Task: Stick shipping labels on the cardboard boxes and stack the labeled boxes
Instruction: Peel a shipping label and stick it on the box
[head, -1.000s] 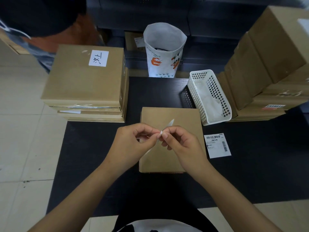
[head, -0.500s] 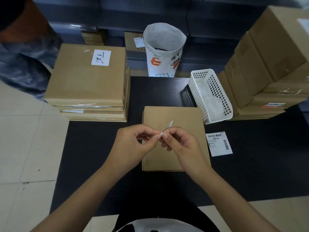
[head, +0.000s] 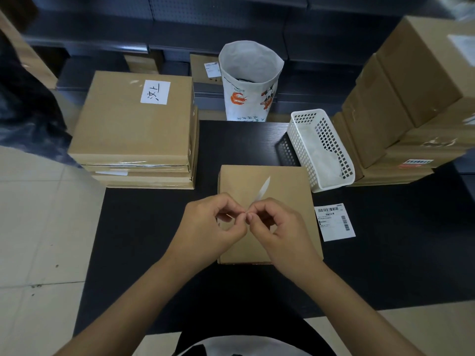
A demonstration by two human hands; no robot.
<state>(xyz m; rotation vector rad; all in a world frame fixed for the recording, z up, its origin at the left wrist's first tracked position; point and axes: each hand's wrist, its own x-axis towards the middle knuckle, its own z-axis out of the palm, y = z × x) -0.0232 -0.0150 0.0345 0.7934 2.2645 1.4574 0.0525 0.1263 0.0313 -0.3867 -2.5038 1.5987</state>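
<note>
Head view: your left hand [head: 210, 224] and right hand [head: 276, 227] were together over the plain cardboard box [head: 267, 217], fingertips meeting, both pinching a small white label [head: 263, 189] seen edge-on. Versus a second ago the hands barely moved; the label tilted up slightly, backing apparently not off yet, so nothing stuck. Box sat mid desk [head: 385, 253], a printed shipping label [head: 335, 222] lay just right of it. Labeled stack [head: 133, 129] stood at left, same spot; the person at far left had mostly gone from frame.
</note>
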